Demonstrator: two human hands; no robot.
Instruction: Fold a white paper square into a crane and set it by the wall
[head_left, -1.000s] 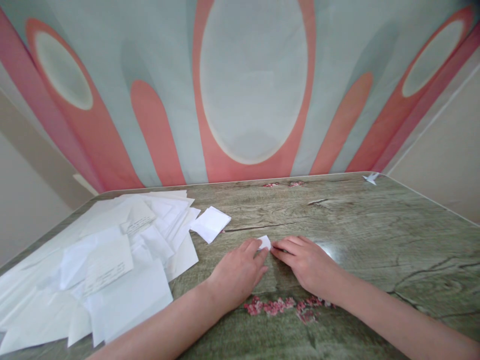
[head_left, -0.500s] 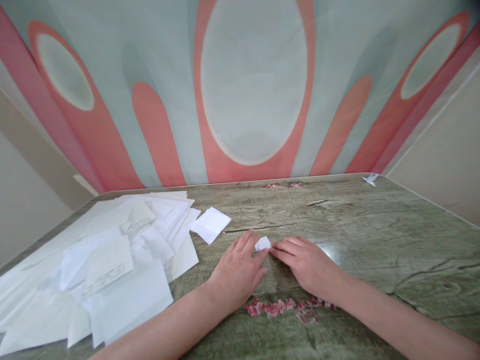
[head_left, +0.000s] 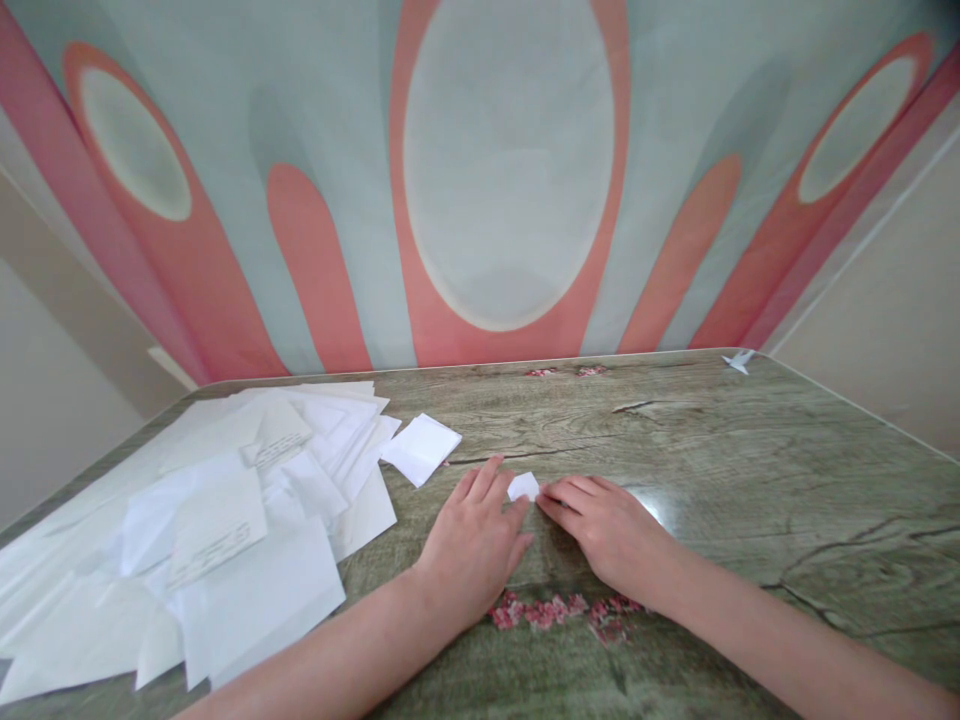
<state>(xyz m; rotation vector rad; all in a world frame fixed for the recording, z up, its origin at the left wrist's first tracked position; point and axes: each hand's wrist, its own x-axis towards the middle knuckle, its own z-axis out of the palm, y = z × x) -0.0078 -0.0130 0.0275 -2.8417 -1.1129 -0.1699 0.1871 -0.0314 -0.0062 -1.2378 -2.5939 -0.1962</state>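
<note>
A small folded piece of white paper (head_left: 523, 486) lies on the wood-grain table between my two hands. My left hand (head_left: 474, 537) rests palm down at its left, fingers stretched out and apart. One of its fingertips touches the paper's lower edge, while the thumb sticks out below. At the right corner of the paper, the fingertips of my right hand (head_left: 596, 520) are pressed together, closed on the edge. That hand's thumb is mostly hidden under the fingers.
Left on the table (head_left: 720, 480) spreads a large heap of white paper sheets (head_left: 262, 610), some with writing. A small stack of square papers (head_left: 421, 448) sits beyond my left hand. A folded paper figure (head_left: 739, 361) lies at the far right corner. Behind stands a patterned wall (head_left: 510, 180).
The folded paper and both hands keep nearly the same places. The view has shifted only slightly.
</note>
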